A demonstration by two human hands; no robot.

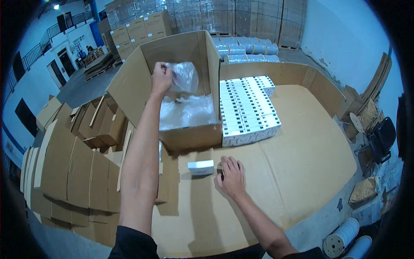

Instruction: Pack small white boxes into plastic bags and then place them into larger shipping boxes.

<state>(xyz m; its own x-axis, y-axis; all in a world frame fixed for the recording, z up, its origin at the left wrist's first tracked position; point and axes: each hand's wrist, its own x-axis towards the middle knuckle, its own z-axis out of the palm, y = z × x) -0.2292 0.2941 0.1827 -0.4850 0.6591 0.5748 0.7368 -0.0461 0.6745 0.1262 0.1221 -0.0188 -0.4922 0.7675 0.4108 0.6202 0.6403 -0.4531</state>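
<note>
My left hand (161,77) is raised over an open cardboard box (189,134) and grips a clear plastic bag (185,77). More clear plastic bags (187,111) fill the bottom of that box. My right hand (230,175) rests flat on the cardboard-covered table (302,164), fingers spread slightly, just right of a single small white box (201,167). A neat block of several small white boxes (248,110) stands to the right of the open carton.
Stacks of flattened cardboard (77,172) lie to the left. Low cardboard walls (319,84) edge the table's far right. Wrapped rolls (246,47) and stacked cartons (138,30) stand behind. A chair (384,138) and white spools (343,237) sit at the right.
</note>
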